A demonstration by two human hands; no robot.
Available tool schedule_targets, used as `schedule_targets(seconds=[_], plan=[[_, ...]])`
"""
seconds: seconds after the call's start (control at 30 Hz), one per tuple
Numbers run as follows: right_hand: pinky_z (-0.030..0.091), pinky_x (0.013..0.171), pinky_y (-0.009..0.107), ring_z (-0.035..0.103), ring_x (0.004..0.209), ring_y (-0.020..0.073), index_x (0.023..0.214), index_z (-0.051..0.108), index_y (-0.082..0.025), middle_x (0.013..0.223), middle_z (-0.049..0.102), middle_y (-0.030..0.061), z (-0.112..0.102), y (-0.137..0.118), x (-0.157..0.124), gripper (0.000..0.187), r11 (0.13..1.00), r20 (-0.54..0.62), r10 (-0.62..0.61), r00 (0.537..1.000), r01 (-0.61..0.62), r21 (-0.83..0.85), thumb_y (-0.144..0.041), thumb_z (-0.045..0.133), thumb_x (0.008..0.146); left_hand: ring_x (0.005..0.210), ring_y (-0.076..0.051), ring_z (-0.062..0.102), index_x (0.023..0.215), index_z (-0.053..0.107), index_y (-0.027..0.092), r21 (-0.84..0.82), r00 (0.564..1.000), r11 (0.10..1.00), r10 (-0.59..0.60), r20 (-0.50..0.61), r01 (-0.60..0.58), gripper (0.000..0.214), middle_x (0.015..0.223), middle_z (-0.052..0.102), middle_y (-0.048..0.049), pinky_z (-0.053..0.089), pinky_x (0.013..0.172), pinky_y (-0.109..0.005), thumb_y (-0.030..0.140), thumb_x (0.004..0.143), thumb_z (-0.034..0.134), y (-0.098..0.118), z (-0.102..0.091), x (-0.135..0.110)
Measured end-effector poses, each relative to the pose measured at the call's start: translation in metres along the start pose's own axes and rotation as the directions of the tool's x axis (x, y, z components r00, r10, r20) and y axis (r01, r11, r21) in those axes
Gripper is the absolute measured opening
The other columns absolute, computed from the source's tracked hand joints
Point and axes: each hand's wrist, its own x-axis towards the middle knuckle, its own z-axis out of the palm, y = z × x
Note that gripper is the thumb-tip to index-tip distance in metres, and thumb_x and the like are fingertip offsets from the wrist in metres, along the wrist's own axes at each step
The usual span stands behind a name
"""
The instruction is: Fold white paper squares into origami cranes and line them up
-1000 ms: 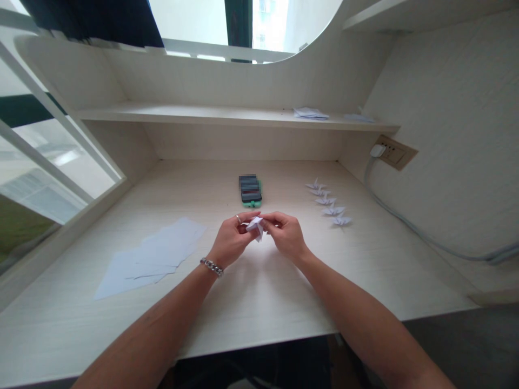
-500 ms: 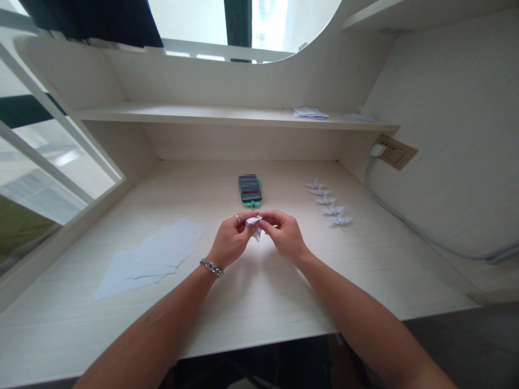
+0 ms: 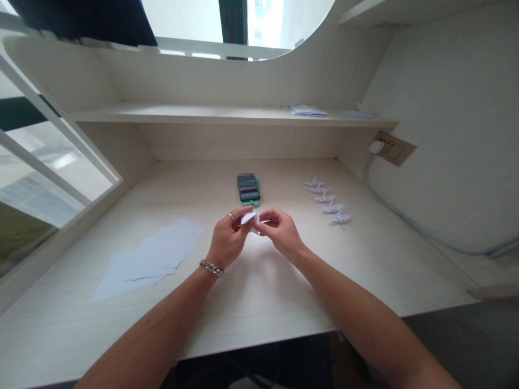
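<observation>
Between both hands is a small piece of folded white paper point(image 3: 248, 217), held above the desk. My left hand point(image 3: 229, 233), with a ring and a chain bracelet, pinches its left side. The fingertips of my right hand point(image 3: 280, 229) are closed on its right side, where a thin folded point shows. Fingers hide part of the folds. Just beyond the hands lies a dark phone point(image 3: 248, 189) with a green case. Several white paper cranes point(image 3: 332, 208) stand in a row to the right. Loose white paper sheets point(image 3: 162, 248) overlap on the left.
A shelf point(image 3: 194, 112) runs across the back and carries folded papers point(image 3: 308, 111). A white plug point(image 3: 376, 146) sits in the wall socket point(image 3: 395, 148); its grey cable point(image 3: 421, 236) trails along the desk's right side. The desk's front edge point(image 3: 259, 346) runs below my forearms.
The folded paper has turned in my fingers, and a broader flap now shows on its left. Both hands have shifted slightly. The view has moved a little.
</observation>
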Motion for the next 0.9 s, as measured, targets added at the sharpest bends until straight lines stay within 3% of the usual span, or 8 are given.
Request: schedule_targets(seconds=[0.2, 0.47, 0.9], plan=[[0.052, 0.065, 0.028, 0.062, 0.066, 0.0135, 0.079, 0.061, -0.016, 0.072, 0.065, 0.0008, 0.0018, 0.0019, -0.0010, 0.034, 0.996, 0.026, -0.079, 0.997, 0.078, 0.054, -0.035, 0.081, 0.061, 0.080, -0.018, 0.066, 0.106, 0.065, 0.014, -0.030, 1.000, 1.000, 0.009, 0.000, -0.009, 0.038, 0.093, 0.071, -0.0085, 0.054, 0.069, -0.026, 0.039, 0.078, 0.070, -0.0036, 0.0006, -0.0009], [0.053, 0.062, 0.028, 0.064, 0.067, 0.0142, 0.084, 0.060, -0.017, 0.075, 0.066, 0.0014, 0.0012, 0.0043, 0.0000, 0.038, 0.997, 0.029, -0.031, 0.999, 0.029, 0.068, -0.036, 0.082, 0.059, 0.074, -0.015, 0.063, 0.104, 0.064, 0.016, -0.014, 0.998, 0.999, 0.037, -0.045, -0.038, 0.035, 0.088, 0.068, -0.0058, 0.051, 0.066, -0.025, 0.040, 0.079, 0.068, -0.0092, 0.0033, -0.0018], [0.056, 0.063, 0.029, 0.065, 0.066, 0.0138, 0.087, 0.059, -0.017, 0.078, 0.066, 0.0011, 0.0041, 0.0036, -0.0039, 0.039, 0.998, 0.041, -0.044, 0.998, 0.042, 0.055, -0.034, 0.082, 0.060, 0.070, -0.015, 0.065, 0.104, 0.065, 0.011, -0.198, 0.980, 0.967, -0.179, -0.089, 0.159, 0.050, 0.085, 0.071, -0.0077, 0.055, 0.064, -0.028, 0.046, 0.070, 0.075, -0.0063, 0.0038, 0.0035]])
